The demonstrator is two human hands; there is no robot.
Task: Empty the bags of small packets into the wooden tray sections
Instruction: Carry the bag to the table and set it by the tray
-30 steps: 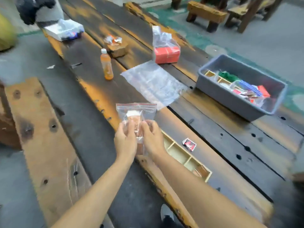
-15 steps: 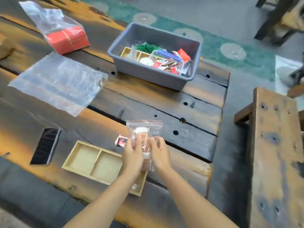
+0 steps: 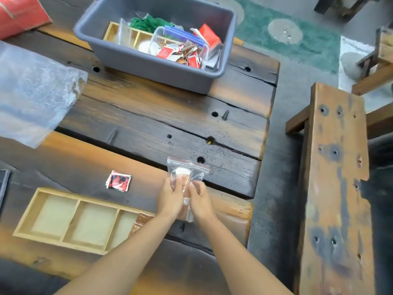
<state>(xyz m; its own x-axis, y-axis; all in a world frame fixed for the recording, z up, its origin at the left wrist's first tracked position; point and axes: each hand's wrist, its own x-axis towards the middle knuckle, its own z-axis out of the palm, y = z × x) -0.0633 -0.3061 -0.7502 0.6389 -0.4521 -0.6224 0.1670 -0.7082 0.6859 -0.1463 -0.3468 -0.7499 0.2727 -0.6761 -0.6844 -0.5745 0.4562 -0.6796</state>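
A small clear zip bag (image 3: 187, 173) with a red seal strip holds brown and white packets. My left hand (image 3: 171, 198) and my right hand (image 3: 201, 201) both grip it upright above the table's near edge. The wooden tray (image 3: 70, 220) lies to their left with several sections; brown packets (image 3: 141, 220) show in its rightmost section, partly hidden by my left forearm. A red and black packet (image 3: 118, 180) lies on the table just beyond the tray.
A grey tub (image 3: 153, 69) at the back holds another wooden tray, bags and red packets. A flat clear plastic bag (image 3: 32, 99) lies at left, a red bag (image 3: 19, 13) at top left. A wooden bench (image 3: 336, 188) stands right of the table.
The view has swung right and closer; the tray, tub and bench now appear nearer. Both hands still hold the small bag the same way, now to the right of the tray.
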